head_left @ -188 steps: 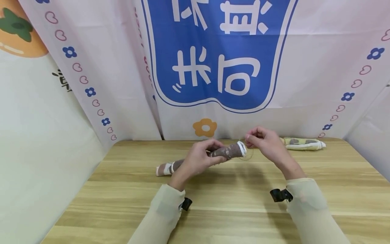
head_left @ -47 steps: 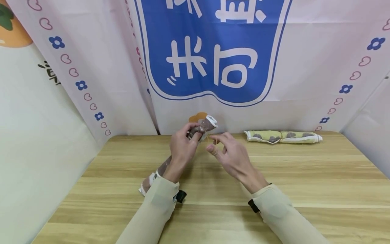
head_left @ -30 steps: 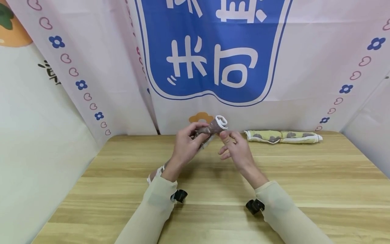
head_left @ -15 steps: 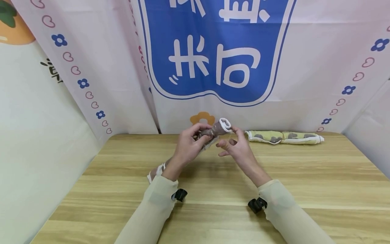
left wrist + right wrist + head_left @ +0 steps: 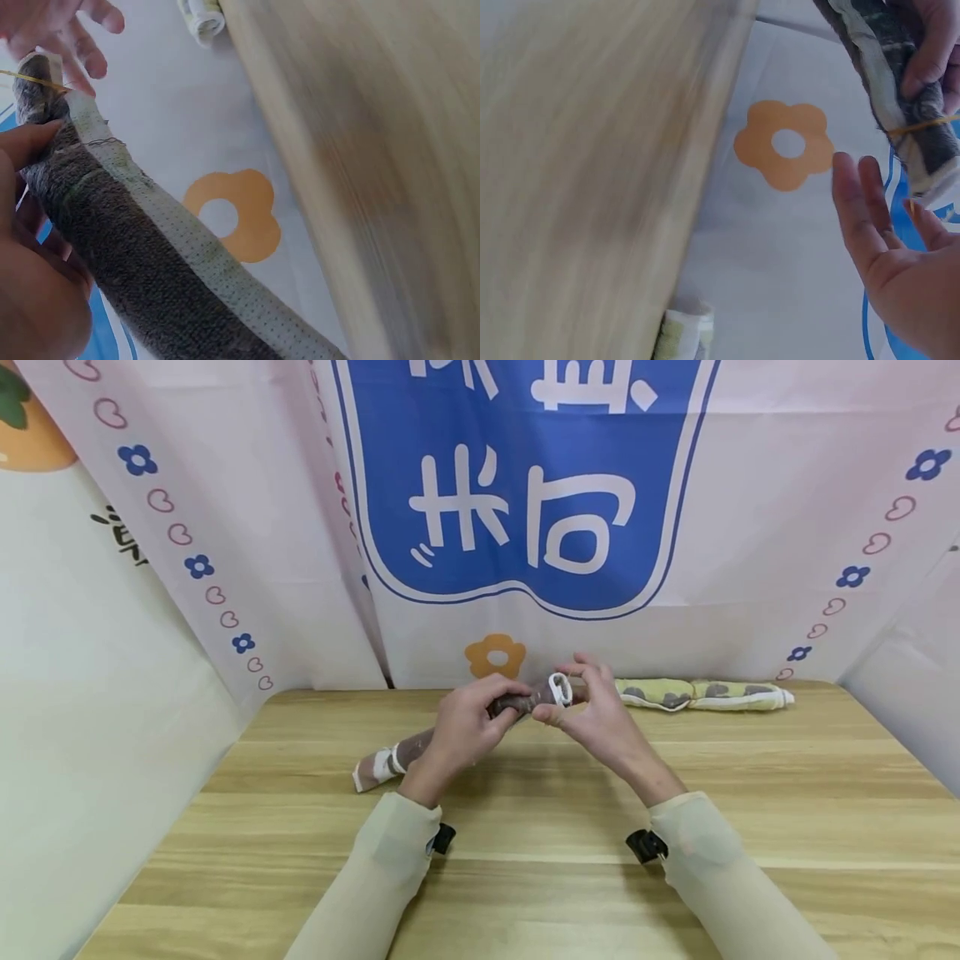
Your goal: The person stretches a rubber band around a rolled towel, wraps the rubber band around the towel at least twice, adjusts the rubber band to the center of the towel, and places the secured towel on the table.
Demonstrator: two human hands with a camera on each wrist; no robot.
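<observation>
My left hand [image 5: 467, 720] grips a rolled brown towel [image 5: 414, 747] with white edging near its right end. The towel's far-left end lies low over the wooden table. Around the gripped end, my right hand [image 5: 609, 727] has its fingers spread beside the white-edged opening. A thin yellow rubber band [image 5: 922, 125] crosses the roll near that end in the right wrist view, and its strand runs out of frame. The left wrist view also shows the rubber band [image 5: 34, 79] pulled out to the side. Whether it loops round a right finger is hard to make out.
At the back right lies a yellow-green rolled towel [image 5: 723, 695] with grey spots and a band round its middle, close to my right hand. The wooden table [image 5: 525, 877] ends at a printed cloth backdrop [image 5: 420, 643].
Over six seconds, the band went from being held beside the roll to crossing its end. Lately the towel has been lowered and levelled, and the right fingers have spread around its white end.
</observation>
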